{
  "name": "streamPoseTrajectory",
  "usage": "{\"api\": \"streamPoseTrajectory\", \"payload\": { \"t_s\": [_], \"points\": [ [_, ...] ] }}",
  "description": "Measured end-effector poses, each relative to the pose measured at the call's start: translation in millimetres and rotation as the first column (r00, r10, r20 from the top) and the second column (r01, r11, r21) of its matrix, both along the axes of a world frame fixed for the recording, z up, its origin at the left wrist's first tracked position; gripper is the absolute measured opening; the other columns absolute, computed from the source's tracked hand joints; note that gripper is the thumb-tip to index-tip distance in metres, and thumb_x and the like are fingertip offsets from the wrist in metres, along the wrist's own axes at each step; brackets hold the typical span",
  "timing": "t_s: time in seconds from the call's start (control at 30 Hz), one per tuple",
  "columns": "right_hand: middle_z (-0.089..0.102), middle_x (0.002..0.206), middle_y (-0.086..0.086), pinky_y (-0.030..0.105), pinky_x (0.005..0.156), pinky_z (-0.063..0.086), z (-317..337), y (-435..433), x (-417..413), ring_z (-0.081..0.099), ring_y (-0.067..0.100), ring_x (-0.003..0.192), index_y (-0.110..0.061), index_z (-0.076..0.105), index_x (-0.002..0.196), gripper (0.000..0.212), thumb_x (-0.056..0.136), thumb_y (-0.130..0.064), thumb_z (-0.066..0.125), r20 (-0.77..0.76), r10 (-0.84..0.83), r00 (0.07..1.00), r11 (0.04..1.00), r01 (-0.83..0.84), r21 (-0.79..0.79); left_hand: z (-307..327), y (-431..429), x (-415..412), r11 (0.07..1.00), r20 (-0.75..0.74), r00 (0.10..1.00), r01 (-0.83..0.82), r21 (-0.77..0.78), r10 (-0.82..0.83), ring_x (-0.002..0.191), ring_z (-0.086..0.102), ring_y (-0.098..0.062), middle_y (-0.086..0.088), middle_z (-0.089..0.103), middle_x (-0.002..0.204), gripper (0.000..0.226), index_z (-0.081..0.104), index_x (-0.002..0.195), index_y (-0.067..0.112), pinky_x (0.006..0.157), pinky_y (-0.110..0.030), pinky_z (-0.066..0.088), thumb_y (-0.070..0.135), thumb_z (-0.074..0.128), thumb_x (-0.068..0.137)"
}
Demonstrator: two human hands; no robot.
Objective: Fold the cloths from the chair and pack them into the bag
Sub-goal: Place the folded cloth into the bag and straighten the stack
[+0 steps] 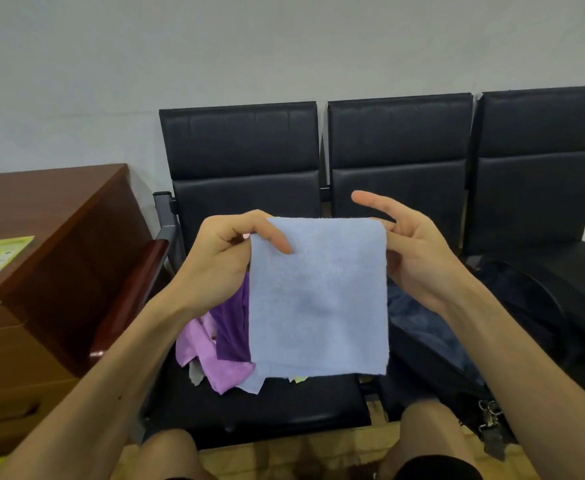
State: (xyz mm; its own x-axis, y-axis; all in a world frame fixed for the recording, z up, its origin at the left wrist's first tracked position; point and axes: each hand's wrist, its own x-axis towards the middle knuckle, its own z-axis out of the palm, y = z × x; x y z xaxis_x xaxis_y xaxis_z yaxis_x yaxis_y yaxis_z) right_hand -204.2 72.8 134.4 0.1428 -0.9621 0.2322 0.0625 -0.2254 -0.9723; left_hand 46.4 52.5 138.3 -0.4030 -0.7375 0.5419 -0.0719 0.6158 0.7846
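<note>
We hold the blue cloth (319, 299) up in front of us, above the seat of the chair (246, 143). It hangs flat like a sheet, its top edge running level from one hand to the other and its longer side going down.

The left hand (221, 251) has a closed grip: thumb and bent fingers pinch the upper left corner. The right hand (412, 247) has no closed grip. Its palm faces us, one finger points up and free, and the other fingers go straight behind the upper right edge, so the cloth seems to rest on them. How those hidden fingers lie we cannot tell exactly.

Under the cloth, the pile of cloths (215, 358), pink and purple among them, lies on the seat.

The bag (440, 344) lies on the next seat, to the right of the cloth and lower, its mouth open toward us. The right hand is the nearer one to it. We judge that one more fold is needed, left corner brought across to the right side, and then the cloth goes down and to the right.
</note>
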Motion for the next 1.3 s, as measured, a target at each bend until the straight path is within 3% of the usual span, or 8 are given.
{"api": "streamPoseTrajectory", "payload": {
  "t_s": [0.2, 0.4, 0.5, 0.6, 0.73, 0.87, 1.0, 1.3],
  "points": [
    [0.074, 0.097, 0.000, 0.027, 0.073, 0.056, -12, 7, 4, 0.069, 0.012, 0.087, -0.016, 0.072, 0.111, 0.030, 0.099, -0.021, 0.045, 0.188, 0.021, 0.982, 0.995, -0.039, 0.095, -8, 8, -16, 0.978, -0.119, 0.992, -0.027, 0.207, 0.053, 0.092, 0.067, -0.028, -0.006, 0.066, 0.093, 0.060, 0.070, 0.064, 0.027, 0.070, -0.046, 0.057, -0.013, 0.040, 0.097],
    [0.067, 0.128, 0.009, 0.037, 0.092, 0.054, -43, 22, 25, 0.063, 0.029, 0.117, -0.018, 0.065, 0.129, 0.100, 0.062, -0.089, 0.041, 0.493, 0.147, 0.857, 0.879, -0.342, 0.332, -14, 9, -31, 0.957, -0.183, 0.975, -0.074, 0.279, 0.129, 0.074, 0.065, -0.017, 0.001, 0.066, 0.079, 0.036, 0.062, 0.072, 0.005, 0.059, -0.030, 0.054, -0.016, 0.041, 0.094],
    [0.067, 0.127, 0.009, 0.035, 0.082, 0.057, -59, 27, 33, 0.066, 0.026, 0.114, -0.014, 0.059, 0.132, 0.077, 0.068, -0.050, 0.083, 0.424, 0.119, 0.898, 0.885, -0.289, 0.365, -23, 9, -32, 0.946, -0.135, 0.979, -0.102, 0.308, 0.150, 0.080, 0.066, -0.020, 0.001, 0.068, 0.083, 0.032, 0.063, 0.076, 0.005, 0.063, -0.032, 0.056, -0.011, 0.044, 0.096],
    [0.075, 0.105, 0.008, 0.029, 0.068, 0.058, -63, 30, 32, 0.073, 0.023, 0.093, -0.010, 0.066, 0.114, 0.042, 0.075, -0.020, 0.075, 0.270, 0.007, 0.963, 0.919, -0.112, 0.378, -30, 10, -28, 0.920, -0.085, 0.979, -0.144, 0.365, 0.187, 0.091, 0.070, -0.013, 0.012, 0.072, 0.094, 0.027, 0.070, 0.097, 0.016, 0.071, -0.032, 0.057, 0.000, 0.048, 0.099],
    [0.077, 0.093, 0.003, 0.023, 0.061, 0.055, -57, 29, 29, 0.074, 0.017, 0.082, -0.010, 0.067, 0.108, 0.042, 0.071, -0.032, 0.070, 0.144, -0.070, 0.987, 0.948, 0.021, 0.319, -48, 9, -19, 0.547, -0.495, 0.852, 0.337, 0.766, 0.168, 0.102, 0.071, -0.020, -0.001, 0.073, 0.115, 0.038, 0.062, 0.131, 0.020, 0.085, -0.036, 0.058, 0.020, 0.055, 0.094],
    [0.076, 0.097, 0.005, 0.026, 0.063, 0.057, -54, 29, 34, 0.074, 0.020, 0.085, -0.010, 0.065, 0.111, 0.039, 0.076, -0.027, 0.070, 0.188, -0.057, 0.981, 0.949, -0.005, 0.316, -74, 16, -18, 0.275, -0.696, 0.712, 0.654, 0.705, 0.093, 0.139, 0.045, -0.031, -0.011, 0.051, 0.147, 0.070, 0.053, 0.142, 0.011, 0.115, -0.043, 0.032, 0.058, 0.055, 0.091],
    [0.076, 0.096, 0.004, 0.026, 0.063, 0.057, -61, 27, 35, 0.074, 0.019, 0.085, -0.010, 0.066, 0.110, 0.034, 0.080, -0.025, 0.070, 0.189, -0.087, 0.978, 0.929, 0.011, 0.369, -89, 22, -21, 0.332, -0.580, 0.814, 0.542, 0.772, 0.020, 0.130, 0.054, -0.035, -0.018, 0.056, 0.141, 0.065, 0.065, 0.129, 0.006, 0.105, -0.045, 0.049, 0.034, 0.085, 0.074],
    [0.075, 0.106, 0.012, 0.026, 0.065, 0.057, -111, 32, 25, 0.073, 0.020, 0.091, -0.002, 0.069, 0.114, 0.032, 0.088, -0.020, 0.069, 0.171, 0.041, 0.984, 0.699, -0.151, 0.699, -121, 24, -13, 0.400, -0.103, 0.988, 0.048, 0.915, 0.117, 0.102, 0.072, -0.027, -0.014, 0.074, 0.112, 0.031, 0.066, 0.120, 0.003, 0.079, -0.033, 0.061, 0.014, 0.063, 0.091]
  ]
}}
